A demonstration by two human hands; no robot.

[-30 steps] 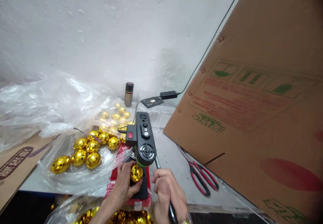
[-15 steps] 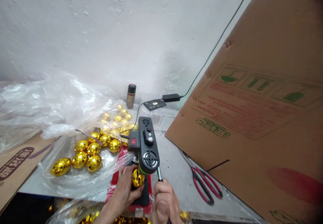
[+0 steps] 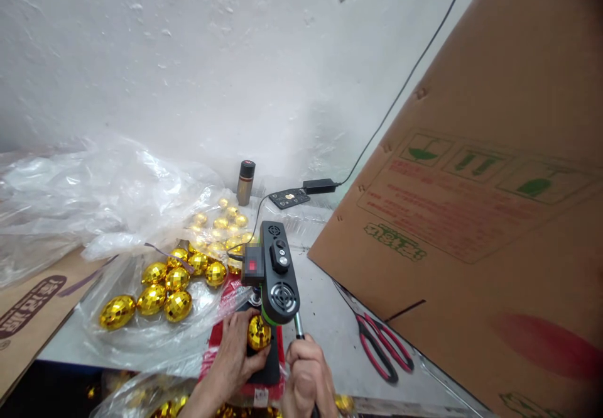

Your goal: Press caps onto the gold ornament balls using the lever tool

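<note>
My left hand [image 3: 235,349] has its thumb and fingers around a shiny gold mirrored ball [image 3: 259,333]. The ball rests over the black base [image 3: 271,371] of a small press-like machine. Above and just behind it is the machine's black head [image 3: 279,273], with round vents and small buttons on top. A metal lever [image 3: 298,325] slants down from the right of the head. My right hand [image 3: 308,371] is wrapped round the lever's dark grip. The underside of the head, where it faces the ball, is hidden.
Several gold balls [image 3: 178,278] lie on clear plastic [image 3: 108,342] at left. A large cardboard box [image 3: 471,248] stands at right, beside red-and-black scissors [image 3: 384,346]. Behind the machine are a bottle [image 3: 245,183] and a power adapter [image 3: 320,186] with a cord. More gold balls fill a bag below the front edge.
The whole view has shifted slightly. Both hands keep their hold on the gold ball and the lever, with no clear movement of either.
</note>
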